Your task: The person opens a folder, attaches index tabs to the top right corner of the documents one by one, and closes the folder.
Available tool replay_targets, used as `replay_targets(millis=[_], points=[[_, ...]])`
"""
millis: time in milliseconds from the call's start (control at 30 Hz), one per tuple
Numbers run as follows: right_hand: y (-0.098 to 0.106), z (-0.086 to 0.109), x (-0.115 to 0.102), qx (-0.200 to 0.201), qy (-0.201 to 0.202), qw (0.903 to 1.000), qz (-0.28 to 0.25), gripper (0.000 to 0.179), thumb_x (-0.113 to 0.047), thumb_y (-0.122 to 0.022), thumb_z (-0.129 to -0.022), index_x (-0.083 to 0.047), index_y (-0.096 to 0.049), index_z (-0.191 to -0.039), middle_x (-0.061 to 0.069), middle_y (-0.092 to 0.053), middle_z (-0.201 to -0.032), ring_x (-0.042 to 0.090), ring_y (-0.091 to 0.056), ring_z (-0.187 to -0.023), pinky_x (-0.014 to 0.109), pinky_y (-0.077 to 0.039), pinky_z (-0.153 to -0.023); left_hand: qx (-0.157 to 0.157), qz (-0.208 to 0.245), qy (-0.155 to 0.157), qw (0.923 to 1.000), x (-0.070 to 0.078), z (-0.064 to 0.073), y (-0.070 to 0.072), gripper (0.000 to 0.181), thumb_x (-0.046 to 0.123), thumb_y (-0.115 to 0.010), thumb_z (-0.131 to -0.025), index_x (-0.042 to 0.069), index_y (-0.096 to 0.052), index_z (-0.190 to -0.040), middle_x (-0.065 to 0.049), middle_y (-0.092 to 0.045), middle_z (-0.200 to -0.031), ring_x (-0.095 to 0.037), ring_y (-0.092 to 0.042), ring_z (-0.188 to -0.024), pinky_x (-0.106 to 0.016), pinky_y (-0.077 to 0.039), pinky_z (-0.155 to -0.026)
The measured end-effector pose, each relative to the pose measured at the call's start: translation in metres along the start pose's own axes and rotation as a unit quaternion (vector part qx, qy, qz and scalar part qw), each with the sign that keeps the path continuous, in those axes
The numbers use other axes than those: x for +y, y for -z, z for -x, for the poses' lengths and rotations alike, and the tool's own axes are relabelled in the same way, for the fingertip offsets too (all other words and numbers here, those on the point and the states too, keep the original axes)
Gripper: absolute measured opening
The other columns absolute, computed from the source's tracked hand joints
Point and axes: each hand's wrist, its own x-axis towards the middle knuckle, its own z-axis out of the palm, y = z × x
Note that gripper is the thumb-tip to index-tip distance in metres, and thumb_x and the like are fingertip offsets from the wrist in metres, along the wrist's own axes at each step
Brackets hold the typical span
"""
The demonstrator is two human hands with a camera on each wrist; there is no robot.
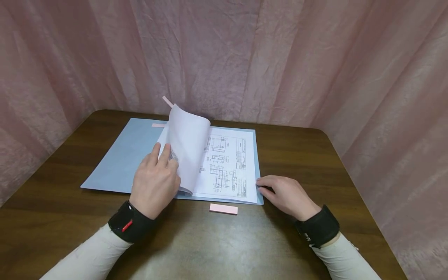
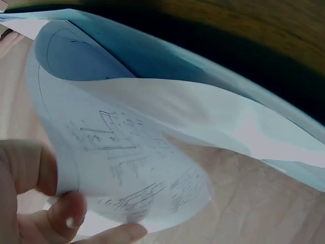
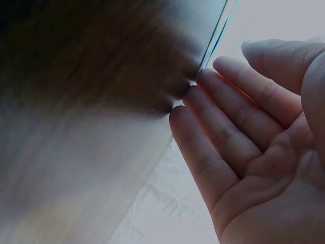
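Observation:
A light-blue folder [image 1: 108, 163] lies spread on the table, with printed sheets of technical drawings [image 1: 224, 167] on its right side. My left hand [image 1: 155, 181] is over the middle and holds the edge of a lifted sheet [image 1: 190, 144], which arches up and curls to the left. The left wrist view shows the underside of this sheet [image 2: 122, 147] with line drawings, fingers at its edge. My right hand [image 1: 285, 194] is at the folder's lower right edge. In the right wrist view its straight fingertips [image 3: 190, 96] touch that edge, thumb apart.
A pink pad of sticky notes [image 1: 223, 209] lies on the brown table [image 1: 196, 245] in front of the folder. One pink strip [image 1: 168, 101] sticks out from the lifted sheet's top; another strip [image 1: 158, 125] shows at the folder's upper left. Pink curtains [image 1: 224, 58] hang behind.

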Motion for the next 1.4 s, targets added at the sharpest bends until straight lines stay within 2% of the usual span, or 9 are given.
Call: replay_targets(millis=[200, 333, 500, 667, 733, 900, 1000, 1167, 1400], points=[[-0.001, 0.0, 0.0, 0.003, 0.001, 1.0, 0.001, 0.031, -0.019, -0.084, -0.101, -0.01, -0.082, -0.13, 0.004, -0.08, -0.124, 0.021, -0.075, -0.111, 0.048, -0.062, -0.096, -0.063, 0.008, -0.009, 0.9979, -0.003, 0.006, -0.006, 0.026, 0.008, -0.086, -0.081, -0.01, -0.077, -0.099, -0.032, -0.066, -0.143, -0.053, -0.06, -0.137, -0.063, -0.057, -0.101], [-0.002, 0.0, 0.0, 0.001, -0.002, 1.0, -0.001, 0.031, -0.019, -0.083, -0.102, -0.01, -0.082, -0.131, 0.004, -0.079, -0.124, 0.021, -0.075, -0.11, 0.047, -0.062, -0.096, -0.1, 0.008, -0.01, 0.9949, -0.002, 0.007, -0.01, 0.027, 0.008, -0.083, -0.088, -0.011, -0.076, -0.107, -0.031, -0.063, -0.148, -0.052, -0.055, -0.143, -0.064, -0.053, -0.105], [-0.002, 0.0, 0.0, 0.0, -0.005, 1.0, 0.0, 0.032, -0.02, -0.083, -0.101, -0.01, -0.082, -0.131, 0.004, -0.079, -0.125, 0.021, -0.075, -0.111, 0.048, -0.061, -0.096, -0.107, 0.015, -0.003, 0.9942, -0.001, 0.008, -0.013, 0.021, 0.003, -0.077, -0.095, -0.007, -0.065, -0.11, -0.036, -0.063, -0.142, -0.055, -0.058, -0.138, -0.067, -0.053, -0.105], [-0.002, -0.001, 0.0, -0.003, -0.004, 1.0, 0.001, 0.032, -0.02, -0.084, -0.101, -0.01, -0.082, -0.132, 0.005, -0.079, -0.126, 0.022, -0.075, -0.114, 0.048, -0.061, -0.098, -0.096, 0.031, 0.002, 0.9949, -0.001, 0.008, -0.013, 0.053, -0.002, -0.078, -0.093, 0.005, -0.063, -0.143, -0.039, -0.058, -0.145, -0.058, -0.056, -0.138, -0.068, -0.052, -0.105], [-0.002, -0.001, 0.0, -0.004, -0.004, 1.0, 0.001, 0.032, -0.021, -0.084, -0.101, -0.01, -0.082, -0.132, 0.005, -0.079, -0.126, 0.022, -0.075, -0.114, 0.048, -0.061, -0.099, -0.099, 0.029, 0.002, 0.9946, 0.0, 0.006, -0.012, 0.059, -0.003, -0.078, -0.093, 0.011, -0.065, -0.149, -0.038, -0.056, -0.15, -0.057, -0.052, -0.143, -0.069, -0.047, -0.11], [-0.002, 0.0, -0.001, -0.003, -0.005, 1.0, 0.0, 0.032, -0.02, -0.085, -0.101, -0.01, -0.082, -0.131, 0.005, -0.079, -0.125, 0.022, -0.075, -0.112, 0.049, -0.061, -0.099, -0.131, 0.007, -0.02, 0.9911, 0.011, -0.008, -0.008, 0.045, 0.005, -0.085, -0.092, 0.004, -0.073, -0.136, -0.031, -0.059, -0.153, -0.051, -0.046, -0.151, -0.071, -0.032, -0.123], [-0.003, 0.0, 0.001, -0.002, -0.005, 1.0, 0.0, 0.033, -0.021, -0.085, -0.101, -0.01, -0.082, -0.131, 0.005, -0.08, -0.125, 0.022, -0.075, -0.111, 0.048, -0.061, -0.098, -0.145, 0.025, -0.061, 0.9873, 0.024, -0.019, -0.01, 0.039, 0.009, -0.085, -0.095, 0.002, -0.076, -0.132, -0.026, -0.065, -0.148, -0.049, -0.053, -0.147, -0.068, -0.036, -0.122], [-0.003, 0.001, 0.001, 0.0, -0.003, 1.0, 0.0, 0.032, -0.021, -0.084, -0.101, -0.01, -0.082, -0.131, 0.005, -0.08, -0.125, 0.021, -0.075, -0.112, 0.048, -0.061, -0.097, -0.171, 0.074, -0.123, 0.9748, 0.044, -0.032, -0.023, 0.034, 0.018, -0.082, -0.099, 0.005, -0.079, -0.13, -0.019, -0.071, -0.142, -0.043, -0.061, -0.141, -0.06, -0.046, -0.118], [0.0, 0.0, 0.0, -0.002, 0.0, 1.0, 0.006, 0.033, -0.021, -0.084, -0.101, -0.009, -0.081, -0.132, 0.005, -0.08, -0.126, 0.022, -0.076, -0.114, 0.048, -0.061, -0.098, -0.217, 0.066, -0.12, 0.9665, 0.053, -0.042, -0.035, 0.037, 0.028, -0.081, -0.1, 0.006, -0.08, -0.129, -0.014, -0.076, -0.135, -0.037, -0.066, -0.134, -0.055, -0.049, -0.116]])
